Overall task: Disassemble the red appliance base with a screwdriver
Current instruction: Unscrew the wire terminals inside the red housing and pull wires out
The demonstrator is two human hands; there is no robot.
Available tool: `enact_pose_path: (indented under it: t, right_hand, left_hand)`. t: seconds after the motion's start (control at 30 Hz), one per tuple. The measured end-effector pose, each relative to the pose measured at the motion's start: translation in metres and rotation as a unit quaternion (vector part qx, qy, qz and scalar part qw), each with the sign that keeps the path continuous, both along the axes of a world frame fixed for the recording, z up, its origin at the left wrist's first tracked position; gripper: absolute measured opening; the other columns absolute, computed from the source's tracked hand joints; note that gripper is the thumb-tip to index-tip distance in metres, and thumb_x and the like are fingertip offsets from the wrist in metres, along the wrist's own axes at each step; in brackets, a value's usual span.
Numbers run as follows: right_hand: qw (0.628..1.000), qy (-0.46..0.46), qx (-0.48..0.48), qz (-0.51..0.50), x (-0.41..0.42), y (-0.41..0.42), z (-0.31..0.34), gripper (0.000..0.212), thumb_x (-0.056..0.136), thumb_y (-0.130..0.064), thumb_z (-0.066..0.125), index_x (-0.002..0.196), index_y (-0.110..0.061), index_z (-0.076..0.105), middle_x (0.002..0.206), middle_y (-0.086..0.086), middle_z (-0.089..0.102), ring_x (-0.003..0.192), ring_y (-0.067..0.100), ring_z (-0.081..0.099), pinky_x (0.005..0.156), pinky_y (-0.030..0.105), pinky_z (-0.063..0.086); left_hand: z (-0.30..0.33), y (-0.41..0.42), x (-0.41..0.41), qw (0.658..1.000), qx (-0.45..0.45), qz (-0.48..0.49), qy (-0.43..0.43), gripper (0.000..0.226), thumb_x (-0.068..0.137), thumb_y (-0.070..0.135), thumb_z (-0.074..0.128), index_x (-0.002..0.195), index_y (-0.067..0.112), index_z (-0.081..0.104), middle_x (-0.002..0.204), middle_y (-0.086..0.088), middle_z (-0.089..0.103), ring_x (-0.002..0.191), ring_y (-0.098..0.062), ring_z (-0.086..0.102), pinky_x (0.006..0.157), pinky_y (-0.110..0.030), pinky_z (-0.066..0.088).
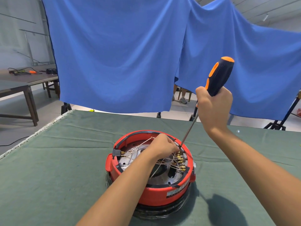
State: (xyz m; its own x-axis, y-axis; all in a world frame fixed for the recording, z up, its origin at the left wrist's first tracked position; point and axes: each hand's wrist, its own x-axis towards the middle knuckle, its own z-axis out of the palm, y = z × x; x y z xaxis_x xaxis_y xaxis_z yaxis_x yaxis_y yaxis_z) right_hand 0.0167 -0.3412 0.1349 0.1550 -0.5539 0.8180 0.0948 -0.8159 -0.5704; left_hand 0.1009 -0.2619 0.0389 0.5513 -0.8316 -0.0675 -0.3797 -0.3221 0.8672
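Right hand (214,101) clenched round screwdriver (216,79), tip at red appliance base (151,191) rim.
Left hand (163,146) pinching wires (164,163) inside. Base upturned mid-surface (65,160), cover already off, innards exposed; terminals and screws seemingly left to undo.

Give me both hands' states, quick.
Left hand: fingers curled down among the wires in the red base; grip cannot be told.
Right hand: grips the screwdriver.
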Motion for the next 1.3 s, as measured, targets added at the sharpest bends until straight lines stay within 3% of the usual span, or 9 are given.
enact_pose_path:
  t: [0.07,0.23,0.43,0.6,0.7,0.83,1.03,1.3]
  right_hand:
    - [1.0,0.021,0.011,-0.006,0.003,0.001,-0.017,0.029,0.069,-0.02,0.052,0.053,-0.017,0.027,0.045,-0.007,0.027,0.046,0.015,0.031,0.045,0.029,0.026]
    - [0.998,0.016,0.063,0.013,0.005,-0.006,-0.03,0.028,0.067,-0.021,0.051,0.053,-0.015,0.027,0.045,-0.006,0.029,0.046,0.013,0.029,0.044,0.025,0.025]
    - [0.999,-0.025,0.037,0.02,-0.001,-0.006,0.003,0.031,0.069,-0.018,0.051,0.058,-0.013,0.022,0.05,-0.005,0.023,0.056,0.04,0.03,0.046,0.045,0.035]
    - [1.0,-0.022,0.013,0.018,-0.006,-0.003,0.016,0.03,0.067,-0.018,0.051,0.059,-0.01,0.023,0.05,-0.002,0.022,0.056,0.044,0.032,0.044,0.046,0.035]
    - [1.0,-0.022,0.014,0.018,-0.008,-0.001,0.015,0.031,0.068,-0.018,0.051,0.06,-0.006,0.024,0.052,0.004,0.023,0.056,0.045,0.034,0.044,0.046,0.035]
    - [0.999,-0.023,0.025,0.02,-0.008,-0.002,0.011,0.032,0.069,-0.018,0.051,0.058,-0.015,0.02,0.049,-0.008,0.021,0.058,0.042,0.029,0.045,0.046,0.034]
    - [1.0,-0.016,0.016,0.013,-0.007,-0.002,0.008,0.032,0.068,-0.019,0.051,0.06,-0.008,0.023,0.049,-0.007,0.022,0.058,0.042,0.031,0.046,0.046,0.036]
    - [1.0,-0.017,0.013,0.02,-0.008,0.0,0.007,0.031,0.069,-0.019,0.051,0.059,-0.007,0.024,0.051,-0.003,0.023,0.058,0.043,0.031,0.046,0.048,0.038]
  left_hand:
    - [0.0,0.0,-0.002,1.0,0.001,-0.002,0.007,0.015,0.09,0.016,0.063,0.093,0.005,0.073,0.079,-0.001,0.064,0.07,-0.01,0.055,0.064,-0.024,0.044]
    - [0.001,0.0,-0.003,1.0,0.001,0.004,0.009,0.014,0.089,0.013,0.064,0.086,0.003,0.073,0.075,-0.008,0.063,0.066,-0.017,0.054,0.062,-0.027,0.045]
    - [0.0,-0.002,0.001,1.0,-0.003,0.002,0.013,0.013,0.086,0.013,0.067,0.09,0.004,0.075,0.09,-0.012,0.071,0.073,-0.016,0.06,0.067,-0.025,0.049]
    - [-0.002,-0.001,0.001,1.0,-0.009,0.007,0.013,0.013,0.086,0.014,0.066,0.092,0.006,0.075,0.094,-0.008,0.072,0.09,-0.02,0.065,0.077,-0.03,0.051]
    - [-0.002,-0.002,0.001,1.0,-0.009,0.007,0.016,0.014,0.087,0.014,0.066,0.094,0.007,0.075,0.095,-0.006,0.071,0.089,-0.017,0.064,0.073,-0.026,0.047]
    - [-0.001,-0.002,0.001,1.0,-0.006,0.006,0.015,0.015,0.088,0.015,0.065,0.095,0.007,0.075,0.096,-0.007,0.071,0.086,-0.016,0.063,0.068,-0.023,0.047]
    - [-0.001,-0.001,0.001,1.0,-0.004,0.005,0.019,0.015,0.088,0.014,0.064,0.096,0.006,0.075,0.097,-0.007,0.071,0.085,-0.014,0.062,0.061,-0.018,0.044]
    - [0.0,0.0,0.0,1.0,-0.001,0.007,0.012,0.016,0.089,0.013,0.063,0.098,0.005,0.074,0.099,-0.008,0.07,0.085,-0.016,0.061,0.062,-0.018,0.046]
